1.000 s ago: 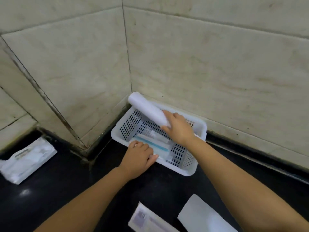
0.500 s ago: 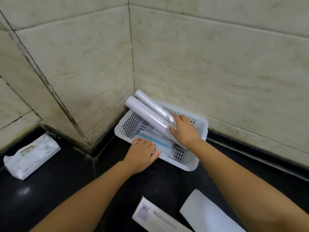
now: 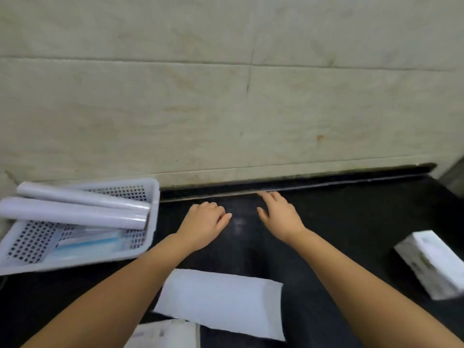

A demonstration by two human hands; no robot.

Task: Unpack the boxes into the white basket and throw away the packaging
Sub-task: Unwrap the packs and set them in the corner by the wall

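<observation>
The white basket (image 3: 153, 217) stands at the left on the black counter against the tiled wall. Two white rolls (image 3: 75, 213) lie across its top, and a blue-and-white flat packet (image 3: 85, 246) lies on its floor. My left hand (image 3: 204, 223) hovers just right of the basket, fingers loosely curled, holding nothing. My right hand (image 3: 280, 214) is beside it, fingers spread, also empty. A flat white package (image 3: 221, 301) lies below my hands. A white box (image 3: 434, 263) lies at the right edge.
Another flat white packet with printing (image 3: 165, 334) sits at the bottom edge, partly under my left forearm. The tiled wall runs along the back of the black counter (image 3: 351, 222), with a dark groove at its foot.
My right hand let go of the roll, which now rests on the basket beside the other roll. Both hands left the basket and moved right. My head turned right, bringing the white box into view.
</observation>
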